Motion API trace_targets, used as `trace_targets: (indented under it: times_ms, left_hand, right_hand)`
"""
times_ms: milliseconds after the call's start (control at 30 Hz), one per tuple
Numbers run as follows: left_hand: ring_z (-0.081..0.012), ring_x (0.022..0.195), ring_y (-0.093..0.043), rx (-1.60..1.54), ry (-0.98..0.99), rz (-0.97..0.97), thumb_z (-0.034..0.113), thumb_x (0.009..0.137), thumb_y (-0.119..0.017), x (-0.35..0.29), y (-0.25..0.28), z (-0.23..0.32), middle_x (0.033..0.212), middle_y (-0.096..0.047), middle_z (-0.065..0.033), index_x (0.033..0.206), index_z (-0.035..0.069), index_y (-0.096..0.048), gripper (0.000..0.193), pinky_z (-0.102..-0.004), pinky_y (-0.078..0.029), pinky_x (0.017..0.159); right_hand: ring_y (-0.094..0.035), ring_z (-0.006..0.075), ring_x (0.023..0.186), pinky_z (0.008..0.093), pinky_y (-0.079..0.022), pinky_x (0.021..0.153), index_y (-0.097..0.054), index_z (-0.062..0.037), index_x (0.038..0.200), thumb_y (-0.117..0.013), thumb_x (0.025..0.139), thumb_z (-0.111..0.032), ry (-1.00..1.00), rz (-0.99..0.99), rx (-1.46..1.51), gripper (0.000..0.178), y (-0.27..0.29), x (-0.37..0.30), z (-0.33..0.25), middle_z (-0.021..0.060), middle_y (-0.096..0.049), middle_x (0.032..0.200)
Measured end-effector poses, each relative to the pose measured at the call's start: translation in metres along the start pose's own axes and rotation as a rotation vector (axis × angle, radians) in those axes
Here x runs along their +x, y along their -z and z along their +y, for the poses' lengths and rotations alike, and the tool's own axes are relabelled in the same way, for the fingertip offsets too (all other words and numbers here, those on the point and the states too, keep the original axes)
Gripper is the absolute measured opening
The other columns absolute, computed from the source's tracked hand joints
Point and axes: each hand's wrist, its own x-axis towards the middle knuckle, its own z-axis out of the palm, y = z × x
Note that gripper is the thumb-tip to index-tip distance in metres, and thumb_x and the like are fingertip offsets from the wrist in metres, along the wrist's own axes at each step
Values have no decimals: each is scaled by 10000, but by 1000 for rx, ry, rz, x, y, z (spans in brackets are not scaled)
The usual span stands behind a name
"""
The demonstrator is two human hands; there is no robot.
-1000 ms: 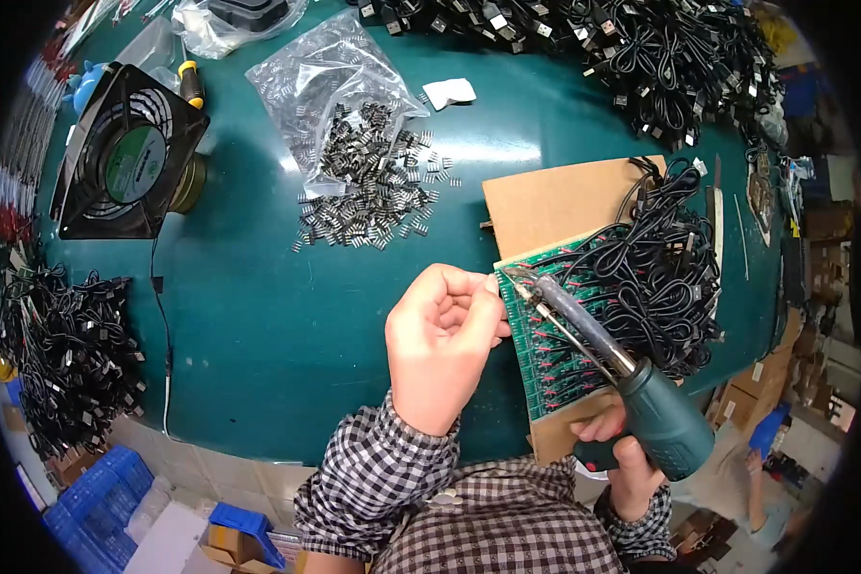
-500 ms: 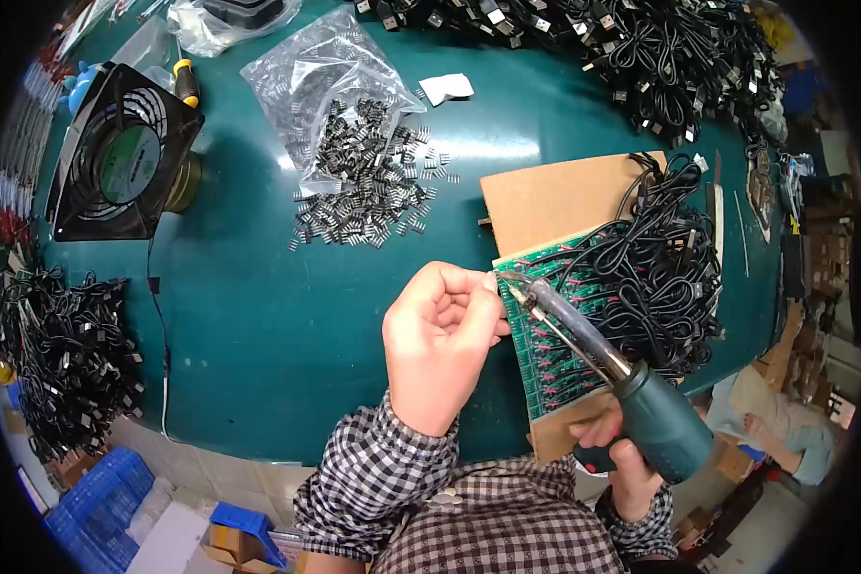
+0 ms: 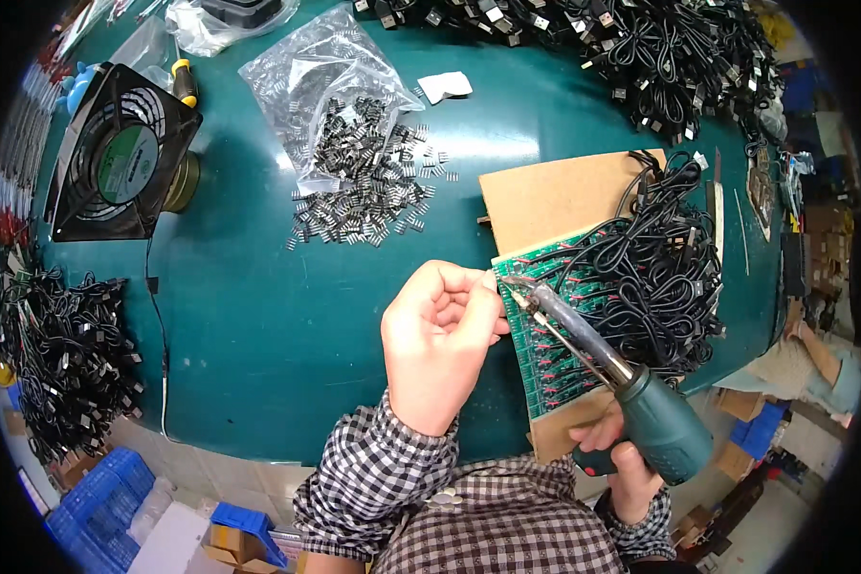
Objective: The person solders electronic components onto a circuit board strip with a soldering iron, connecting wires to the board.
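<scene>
Tabletop (image 3: 268, 354) ranged around one green circuit-board panel (image 3: 545, 354)

Broad and green, it carries all that I work with. Biggest on it is the heap of black USB cables (image 3: 641, 57) at the far right, set back, I judge, to leave my arms room. A smaller cable pile (image 3: 67, 373) lies by the left rim.

Right of centre, a brown cardboard sheet (image 3: 564, 201) lies under the panel, likely to guard the surface from heat. At far left a black-framed fan (image 3: 129, 158) leans tilted, perhaps to shift fumes. Coiled cables (image 3: 655, 277) rest over the panel's right part, presumably so its left edge is bare for me. A clear plastic bag (image 3: 320, 77) lies farther off, left of the cardboard.

My right grip (image 3: 629, 478) is wrapped around the handle of a green soldering gun (image 3: 646, 397), its barrel slanting up and left so the tip reaches the panel's upper left corner; whether it touches, I cannot tell. My left grip (image 3: 440, 344) is pinched, thumb to forefinger, at that same corner, seemingly to steady something; what sits between the fingertips is too small to make out.

Smallest are the black pin connectors (image 3: 364, 210), loose at the bag's mouth, probably for easy picking.
</scene>
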Motion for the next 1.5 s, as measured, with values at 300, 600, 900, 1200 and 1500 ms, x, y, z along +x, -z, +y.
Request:
trace_targets:
  times_ms: [300,600,900,1200,1500]
  left_hand:
    - [-112,561,-582,-7,9,12,100,848,-551,0,-1,3,683,-597,-71,792,-7,-527,123,-198,-461,506]
    - [-110,562,-581,-3,11,15,85,848,-544,-1,-2,2,680,-597,-71,790,-8,-526,112,-198,-461,509]
    - [-109,567,-582,6,10,6,84,848,-543,-2,-3,4,684,-596,-71,791,-11,-521,112,-197,-466,513]
    - [-107,565,-581,1,14,6,86,851,-540,1,-2,3,681,-595,-69,787,-11,-521,117,-196,-465,513]
    - [-105,562,-577,9,14,10,81,851,-539,-1,-3,3,680,-596,-72,792,-11,-522,111,-196,-465,511]
  right_hand:
    - [-571,230,722,421,-524,707,-433,81,1050,-585,821,-343,99,85,-15,505,2,0,9,104,-517,764]
    - [-573,243,733,434,-524,704,-410,78,1089,-595,815,-338,84,68,-77,531,-2,2,2,107,-520,774]
    - [-565,240,854,430,-455,856,-503,47,923,-608,811,-293,-35,5,30,373,3,0,0,136,-559,842]
    - [-565,238,835,424,-464,840,-509,54,902,-592,819,-286,-28,8,-11,360,0,4,-3,135,-556,832]
    - [-555,208,670,437,-524,703,-412,71,1099,-591,814,-321,59,77,1,516,6,-2,12,86,-495,715]
